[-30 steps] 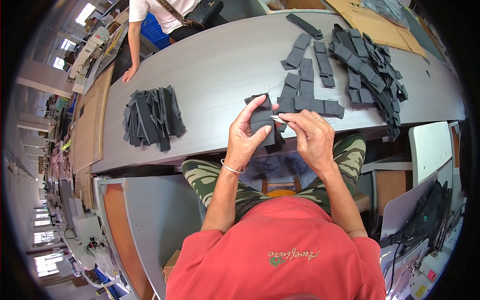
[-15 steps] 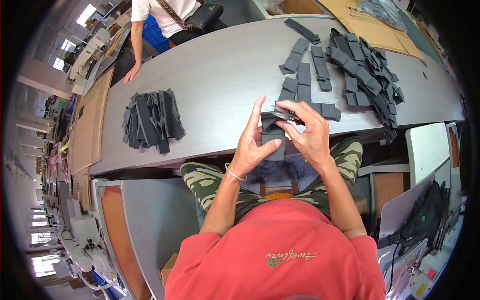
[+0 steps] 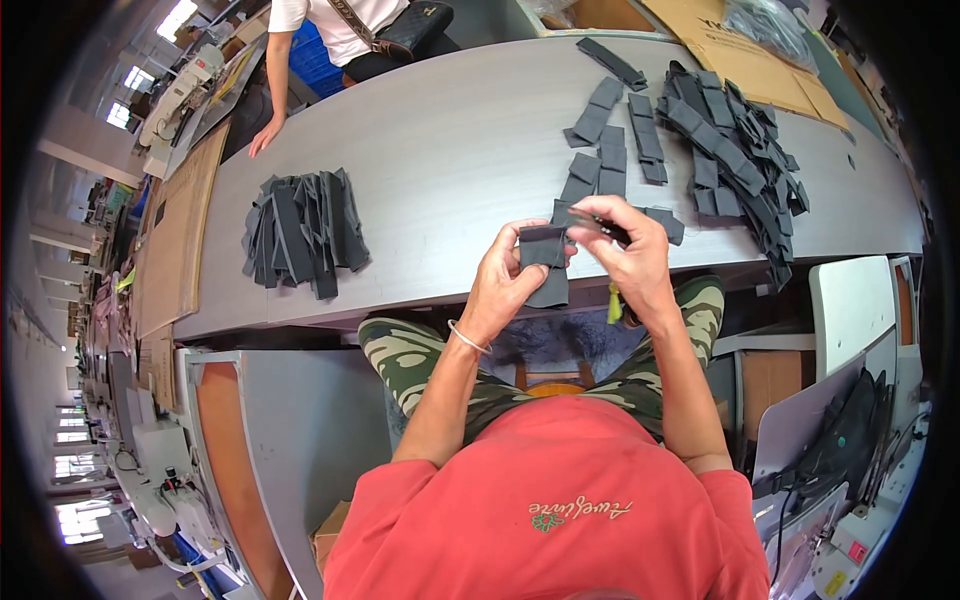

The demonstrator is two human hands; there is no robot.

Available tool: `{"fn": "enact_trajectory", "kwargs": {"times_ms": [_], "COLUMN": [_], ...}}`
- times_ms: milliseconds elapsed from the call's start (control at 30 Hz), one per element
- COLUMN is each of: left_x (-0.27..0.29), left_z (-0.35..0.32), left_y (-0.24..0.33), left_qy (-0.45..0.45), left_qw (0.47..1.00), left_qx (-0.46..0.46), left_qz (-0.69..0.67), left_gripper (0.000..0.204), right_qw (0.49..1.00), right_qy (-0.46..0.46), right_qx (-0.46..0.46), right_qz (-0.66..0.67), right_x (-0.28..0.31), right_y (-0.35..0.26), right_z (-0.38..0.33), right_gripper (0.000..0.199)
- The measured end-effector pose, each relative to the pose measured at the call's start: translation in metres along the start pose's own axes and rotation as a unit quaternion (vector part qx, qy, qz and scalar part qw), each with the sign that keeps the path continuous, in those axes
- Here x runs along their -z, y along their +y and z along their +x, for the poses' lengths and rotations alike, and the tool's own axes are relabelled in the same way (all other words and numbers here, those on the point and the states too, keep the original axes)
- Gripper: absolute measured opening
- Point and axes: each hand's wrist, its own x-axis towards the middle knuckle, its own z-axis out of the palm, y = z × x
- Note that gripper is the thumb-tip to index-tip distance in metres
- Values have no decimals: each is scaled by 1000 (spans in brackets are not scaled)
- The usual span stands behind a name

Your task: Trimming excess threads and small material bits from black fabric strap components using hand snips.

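Observation:
My left hand [image 3: 507,282] grips a dark grey fabric strip [image 3: 546,285] near the table's front edge, thumb on top and fingers beneath. The strip's upper end is folded and faces my right hand [image 3: 636,256]. That hand is closed around small thread snips [image 3: 610,229] with a dark handle, their tip close to the strip's upper right corner. Whether the blades touch the fabric I cannot tell. Something yellow-green [image 3: 613,303] hangs below my right hand. Just beyond my hands lie several loose grey strips [image 3: 613,160].
A big heap of grey strips [image 3: 730,150] lies to the right, and a neater pile [image 3: 305,230] to the left, on the grey table [image 3: 430,140]. Flattened cardboard [image 3: 745,60] covers the far right corner. Another person's hand [image 3: 267,134] rests at the far left edge.
The snips have drawn back slightly to the right from the strip. My left fingers have curled in, and the strip's folded end now lies flatter. The yellow-green piece has come into sight.

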Motion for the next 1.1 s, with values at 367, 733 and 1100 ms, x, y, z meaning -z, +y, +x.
{"fn": "enact_trajectory", "kwargs": {"times_ms": [367, 733, 1100], "left_x": [7, 4, -1], "left_z": [5, 8, 2], "left_y": [-19, -27, -27], "left_qy": [95, 105, 125], "left_qw": [988, 992, 991], "left_qx": [-39, -58, -47], "left_qz": [115, 39, 18], "left_gripper": [19, 11, 21], "right_qw": [993, 981, 991], "right_qy": [-17, 42, 44], "right_qx": [-1, 67, -24], "right_qz": [-118, -175, -125], "right_x": [-6, -11, -9], "right_y": [-3, 1, 2], "right_z": [-5, -4, -13], "right_gripper": [5, 12, 7]}}
